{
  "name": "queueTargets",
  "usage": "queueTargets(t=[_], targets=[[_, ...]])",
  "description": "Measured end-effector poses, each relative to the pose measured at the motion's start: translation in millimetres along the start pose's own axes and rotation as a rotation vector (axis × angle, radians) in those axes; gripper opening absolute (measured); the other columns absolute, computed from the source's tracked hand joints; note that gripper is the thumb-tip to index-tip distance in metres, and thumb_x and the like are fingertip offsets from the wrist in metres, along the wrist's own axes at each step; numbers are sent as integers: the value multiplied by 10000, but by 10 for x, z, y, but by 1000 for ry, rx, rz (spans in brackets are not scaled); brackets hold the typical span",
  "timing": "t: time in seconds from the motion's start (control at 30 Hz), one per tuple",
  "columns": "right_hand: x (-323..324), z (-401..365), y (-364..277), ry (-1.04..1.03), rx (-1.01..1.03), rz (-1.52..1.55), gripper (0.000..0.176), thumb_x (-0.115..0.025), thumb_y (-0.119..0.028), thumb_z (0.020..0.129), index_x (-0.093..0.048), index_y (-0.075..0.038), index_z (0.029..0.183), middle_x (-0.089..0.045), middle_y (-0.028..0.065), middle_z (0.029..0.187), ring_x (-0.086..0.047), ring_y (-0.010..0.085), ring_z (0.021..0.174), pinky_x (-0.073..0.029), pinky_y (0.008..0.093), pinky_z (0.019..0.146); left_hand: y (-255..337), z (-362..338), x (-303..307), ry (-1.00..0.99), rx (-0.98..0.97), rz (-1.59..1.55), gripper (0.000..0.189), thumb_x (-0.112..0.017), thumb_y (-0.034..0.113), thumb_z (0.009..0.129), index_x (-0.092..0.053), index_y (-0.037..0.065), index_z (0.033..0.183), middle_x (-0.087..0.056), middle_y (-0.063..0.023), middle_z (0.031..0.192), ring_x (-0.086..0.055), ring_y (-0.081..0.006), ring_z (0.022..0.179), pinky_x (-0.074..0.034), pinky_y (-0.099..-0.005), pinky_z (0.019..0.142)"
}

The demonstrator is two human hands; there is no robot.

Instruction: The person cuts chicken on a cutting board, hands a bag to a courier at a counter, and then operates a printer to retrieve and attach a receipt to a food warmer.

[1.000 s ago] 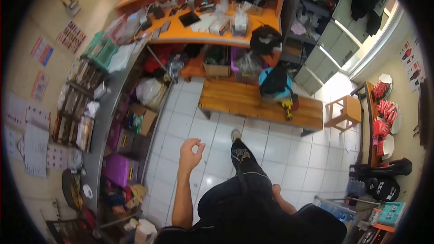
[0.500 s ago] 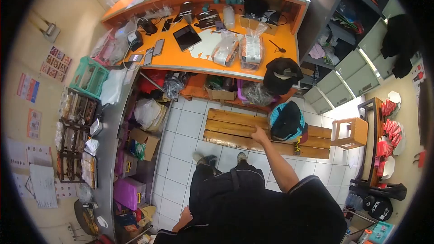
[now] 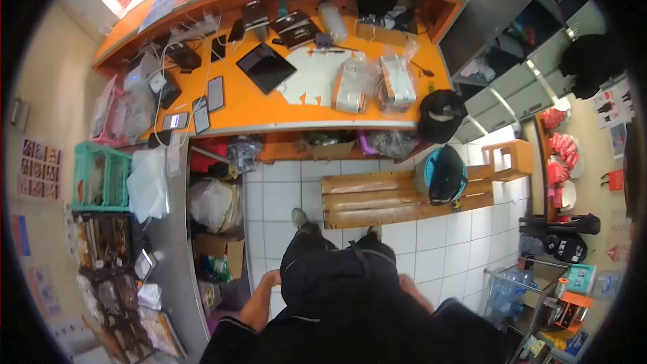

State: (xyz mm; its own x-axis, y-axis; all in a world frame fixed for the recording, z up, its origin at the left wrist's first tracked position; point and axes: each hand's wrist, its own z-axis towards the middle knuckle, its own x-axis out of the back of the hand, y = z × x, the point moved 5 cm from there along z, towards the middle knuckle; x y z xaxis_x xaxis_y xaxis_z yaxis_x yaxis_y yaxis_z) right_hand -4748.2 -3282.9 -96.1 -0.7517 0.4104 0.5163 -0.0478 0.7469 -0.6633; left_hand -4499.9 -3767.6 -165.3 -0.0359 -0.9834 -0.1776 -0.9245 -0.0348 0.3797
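My left hand (image 3: 271, 279) hangs beside my left thigh; it is small in view and its fingers are not clear. On the other side my right hand (image 3: 406, 283) is by my right hip, its fingers hidden behind my dark clothing. I see nothing held in either hand. In front of my feet stands a slatted wooden bench (image 3: 377, 200). On its right part sits a blue basket (image 3: 461, 162) with a black cap (image 3: 446, 174) over it. Both hands are apart from the bench.
Beyond the bench is an orange desk (image 3: 222, 116) with a tablet (image 3: 266, 67), phones (image 3: 216, 93) and plastic-wrapped packs (image 3: 352, 84). A metal counter (image 3: 176, 249) with a green crate (image 3: 101, 175) runs along my left. A stool (image 3: 509, 160) and a metal rack (image 3: 515, 290) stand at right.
My right hand has left the bench top and drawn back to my side. My left arm hangs a little further out. The view has turned left and moved nearer the desk.
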Motion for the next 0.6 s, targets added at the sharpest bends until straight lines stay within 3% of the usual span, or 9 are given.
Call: queueTargets(t=[0.03,0.1,0.23,0.27,0.33,0.4,0.47,0.57,0.6], targets=[[-235,-237,218,1,-305,49,333,-576,-298,928,-680,8,845,-687,222,807,-701,342,766,-496,452,659,116,4,227,-115,-12,45,585,-726,345,856,-561,160,1386,-659,-23,1266,-629,-204,1094,-509,-481,930],[-337,-691,-63,32,-529,136,331,-572,-301,935,-679,4,868,-689,201,821,-694,333,779,-498,446,672,301,49,570,-296,6,98,582,-730,362,850,-576,167,1377,-658,-14,1292,-626,-205,1129,-505,-495,957],[-516,-1022,-805,53,-644,233,329,-562,-309,949,-679,-3,915,-694,159,850,-682,317,805,-501,435,699,605,187,1031,-465,170,183,478,-692,268,872,-599,133,1321,-666,-15,1272,-634,-198,1133,-509,-487,964],[-563,-951,-985,51,-647,256,329,-560,-310,953,-679,-5,927,-695,149,857,-679,313,812,-502,432,706,859,278,1154,-554,21,321,472,-685,257,883,-594,129,1328,-662,-23,1276,-632,-206,1138,-506,-478,969],[-642,-794,-1336,39,-666,324,330,-555,-314,960,-678,-8,951,-697,128,872,-673,304,825,-504,427,719,1531,-94,1179,-596,48,390,474,-685,250,901,-582,118,1344,-650,-44,1290,-622,-233,1156,-497,-453,982],[-629,-555,-1424,30,-686,458,332,-550,-318,967,-678,-12,974,-699,108,886,-667,296,838,-506,421,733,2413,-456,1173,-505,-44,325,476,-684,244,919,-569,107,1360,-638,-66,1304,-612,-261,1173,-487,-428,995],[-612,-406,-1197,32,-717,763,319,-566,-315,969,-654,-40,1106,-694,76,987,-654,252,872,-508,387,753,3182,-415,1212,-287,-351,81,520,-696,316,927,-560,101,1380,-603,-108,1345,-553,-218,1249,-464,-399,993],[-21,122,-1366,168,-589,1119,426,-596,-356,972,-577,-81,1297,-669,45,1089,-629,179,935,-506,357,796,4270,-510,1207,262,-841,163,511,-700,309,931,-536,109,1371,-641,-120,1244,-597,-228,1164,-482,-392,948],[321,398,-1519,229,-500,1016,453,-624,-372,965,-565,-85,1310,-664,34,1042,-618,142,926,-502,323,793,4524,-752,1102,461,-936,238,532,-715,300,918,-524,104,1375,-651,-143,1213,-620,-242,1127,-498,-392,944]])
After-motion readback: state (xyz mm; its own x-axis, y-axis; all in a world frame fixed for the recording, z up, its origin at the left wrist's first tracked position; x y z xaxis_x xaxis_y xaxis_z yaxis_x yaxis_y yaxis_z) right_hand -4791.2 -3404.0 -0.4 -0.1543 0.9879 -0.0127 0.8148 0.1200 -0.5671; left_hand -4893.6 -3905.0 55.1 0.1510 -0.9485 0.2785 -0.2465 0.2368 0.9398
